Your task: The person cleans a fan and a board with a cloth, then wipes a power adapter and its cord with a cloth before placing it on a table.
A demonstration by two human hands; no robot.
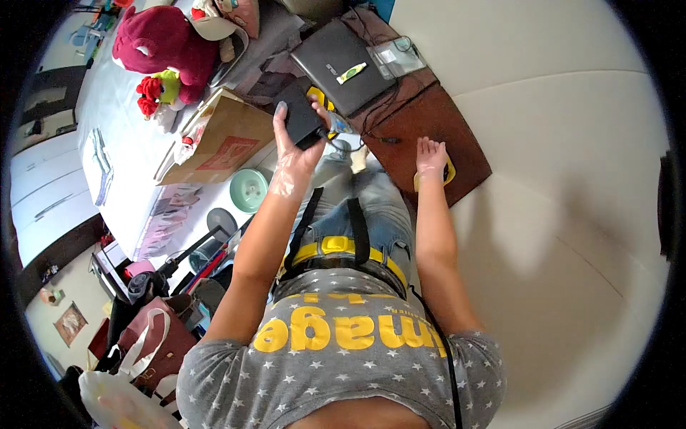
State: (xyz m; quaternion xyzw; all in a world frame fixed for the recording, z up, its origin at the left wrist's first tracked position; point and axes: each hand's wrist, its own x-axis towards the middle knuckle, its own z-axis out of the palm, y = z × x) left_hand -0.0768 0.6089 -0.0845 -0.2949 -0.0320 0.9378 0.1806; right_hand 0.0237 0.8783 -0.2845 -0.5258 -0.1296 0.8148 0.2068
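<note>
My left hand [299, 146] is raised, its thumb and fingers wrapped round a flat black rectangular device [299, 113]. A dark cable seems to run from the device's lower end. Clear shiny film covers my left wrist. Behind the device shows part of a yellow-and-black thing [321, 98]. My right hand [431, 155] is over the brown tabletop [464, 157], fingers stretched out and nothing visible in them. Beneath its wrist lies a yellow-edged thing [449, 172], mostly hidden. On the table sits a closed black laptop [332, 57] with a green-and-white tube [351, 73] on it.
Cables [379, 107] and a clear packet [397, 57] lie beside the laptop. To the left are a cardboard box [229, 139], a green basin [249, 190] and a bed with plush toys [161, 43]. A pink bag [153, 339] stands lower left. A pale wall [572, 143] borders the right.
</note>
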